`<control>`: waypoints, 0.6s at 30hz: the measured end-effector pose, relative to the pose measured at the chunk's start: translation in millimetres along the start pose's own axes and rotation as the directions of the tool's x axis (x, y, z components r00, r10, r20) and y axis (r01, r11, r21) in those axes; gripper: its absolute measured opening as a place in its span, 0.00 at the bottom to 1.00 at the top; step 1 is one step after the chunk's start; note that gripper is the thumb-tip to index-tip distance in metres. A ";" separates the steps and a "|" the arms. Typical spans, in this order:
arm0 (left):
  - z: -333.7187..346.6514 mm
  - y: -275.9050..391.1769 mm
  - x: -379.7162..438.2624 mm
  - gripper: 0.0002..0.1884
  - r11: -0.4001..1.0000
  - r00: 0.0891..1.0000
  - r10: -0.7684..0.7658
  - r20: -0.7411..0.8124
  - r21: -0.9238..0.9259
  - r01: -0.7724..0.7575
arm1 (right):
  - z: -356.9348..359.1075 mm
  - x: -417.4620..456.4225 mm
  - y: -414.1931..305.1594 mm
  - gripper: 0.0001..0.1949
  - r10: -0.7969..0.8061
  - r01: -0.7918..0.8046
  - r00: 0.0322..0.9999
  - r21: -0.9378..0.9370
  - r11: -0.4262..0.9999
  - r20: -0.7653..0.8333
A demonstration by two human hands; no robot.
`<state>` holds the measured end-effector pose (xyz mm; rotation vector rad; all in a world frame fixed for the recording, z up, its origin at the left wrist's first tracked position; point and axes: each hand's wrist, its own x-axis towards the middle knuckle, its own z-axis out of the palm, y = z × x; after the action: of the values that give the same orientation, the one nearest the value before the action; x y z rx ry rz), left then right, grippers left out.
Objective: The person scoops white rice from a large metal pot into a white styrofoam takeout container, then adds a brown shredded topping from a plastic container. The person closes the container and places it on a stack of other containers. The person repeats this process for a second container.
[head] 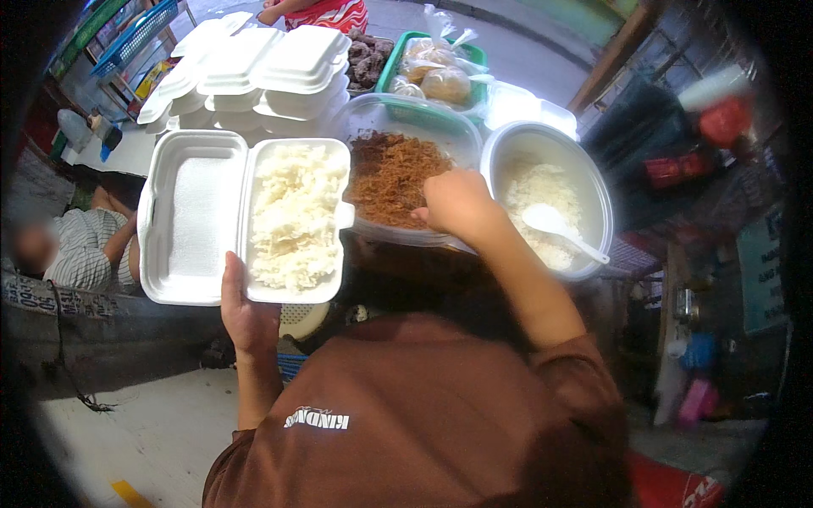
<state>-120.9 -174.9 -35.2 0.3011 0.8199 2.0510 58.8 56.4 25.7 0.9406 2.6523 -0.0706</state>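
Note:
My left hand (246, 317) holds an unlidded-side-up white foam clamshell container (197, 216) from below, thumb at its hinge. White rice (295, 216) fills its right half; the left half, the lid, is bare inside. My right hand (454, 200) is at the right side of a clear plastic tub (413, 235) of brown shredded food (397, 178). Its fingers are curled; whether they pinch some of the food or a utensil is hidden. Right of that hand stands a round tub (600, 190) of rice with a white plastic rice paddle (562, 230) lying in it.
Stacked foam containers (273, 63) stand behind the held one. Behind the tubs are a tray of dark food pieces (368, 60) and a green basket (479, 63) with tied plastic bags (444, 82). One person (89, 247) is at the left; another (327, 13) stands beyond the table.

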 end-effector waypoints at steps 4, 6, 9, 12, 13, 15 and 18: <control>-16.4 7.1 7.1 0.29 0.999 0.999 -0.043 -0.005 0.019 0.043 | 26.5 36.4 3.3 0.09 0.091 -0.093 0.992 0.019 0.995 0.087; -32.0 7.8 12.3 0.29 0.996 0.997 -0.083 -0.004 0.037 0.083 | 26.5 37.5 6.7 0.09 0.146 -0.148 0.988 0.040 0.988 0.053; -46.9 4.1 15.9 0.28 0.988 0.987 -0.145 -0.066 0.049 0.148 | 24.7 32.8 9.3 0.07 0.143 -0.138 0.982 0.049 0.989 -0.123; -56.6 1.7 20.0 0.28 0.983 0.982 -0.184 -0.039 0.018 0.185 | 28.6 42.2 1.7 0.08 0.091 -0.096 0.995 0.123 0.988 0.046; -56.4 1.1 21.1 0.28 0.982 0.981 -0.191 -0.030 0.010 0.191 | 33.6 44.7 -1.9 0.08 0.090 -0.090 0.996 0.143 0.986 0.006; -55.1 2.8 21.8 0.28 0.979 0.978 -0.197 -0.060 0.035 0.200 | 45.6 48.1 -15.0 0.09 0.087 -0.072 0.993 0.184 0.980 -0.074; -52.3 4.2 22.9 0.28 0.979 0.979 -0.192 -0.063 0.054 0.195 | 51.2 46.7 -30.3 0.08 0.076 -0.049 0.976 0.132 0.990 -0.204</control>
<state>-162.6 -181.0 -73.9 0.1876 0.9113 1.8631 20.6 53.1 -39.4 1.1284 2.8346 -0.1337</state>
